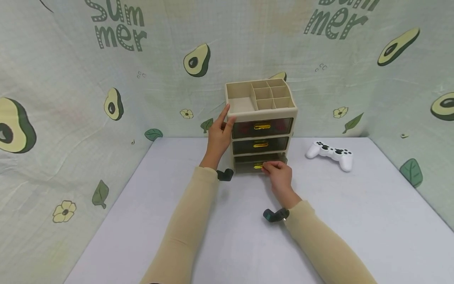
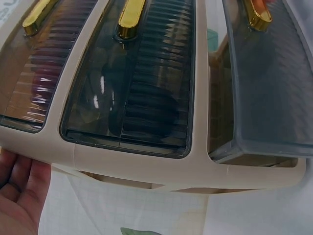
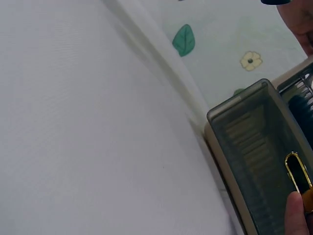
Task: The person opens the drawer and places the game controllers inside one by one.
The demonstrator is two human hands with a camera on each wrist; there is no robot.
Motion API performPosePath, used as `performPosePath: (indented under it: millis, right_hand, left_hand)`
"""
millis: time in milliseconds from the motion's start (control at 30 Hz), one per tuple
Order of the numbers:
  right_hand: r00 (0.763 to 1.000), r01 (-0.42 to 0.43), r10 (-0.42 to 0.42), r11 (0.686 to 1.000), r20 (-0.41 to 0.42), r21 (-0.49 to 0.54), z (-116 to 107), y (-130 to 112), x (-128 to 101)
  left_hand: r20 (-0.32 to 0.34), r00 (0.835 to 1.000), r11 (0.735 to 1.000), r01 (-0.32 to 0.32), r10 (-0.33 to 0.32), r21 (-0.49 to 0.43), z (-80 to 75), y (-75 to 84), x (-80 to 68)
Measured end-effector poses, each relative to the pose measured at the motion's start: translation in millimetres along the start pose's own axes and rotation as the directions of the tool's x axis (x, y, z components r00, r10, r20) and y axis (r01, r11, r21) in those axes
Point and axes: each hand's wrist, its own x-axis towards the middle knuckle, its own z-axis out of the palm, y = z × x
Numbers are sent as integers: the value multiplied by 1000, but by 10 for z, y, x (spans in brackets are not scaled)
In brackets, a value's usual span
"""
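Two hands are on a small beige drawer box point(image 1: 260, 118) that stands in the middle of the frame, at the back of a white table point(image 1: 177, 221). It has three dark see-through drawers with gold handles. The left hand point(image 1: 219, 134) lies flat against the box's left side, fingers straight and pointing up. The right hand point(image 1: 278, 173) pinches the gold handle point(image 1: 258, 166) of the bottom drawer point(image 1: 260, 163), which sticks out a little. To the right of the box, apart from it, lies a white game controller point(image 1: 330, 154).
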Motion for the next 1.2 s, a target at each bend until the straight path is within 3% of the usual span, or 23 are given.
performPosePath:
  millis: [767, 1200]
  right_hand:
    - [999, -5, 9, 997, 52, -79, -163, -8, -187]
    - [998, -4, 7, 999, 68, -41, -240, 21, -271]
  left_hand:
    - [6, 1000, 1000, 16, -17, 25, -9, 13, -9]
    - [3, 1000, 1000, 4, -4, 7, -1, -12, 2]
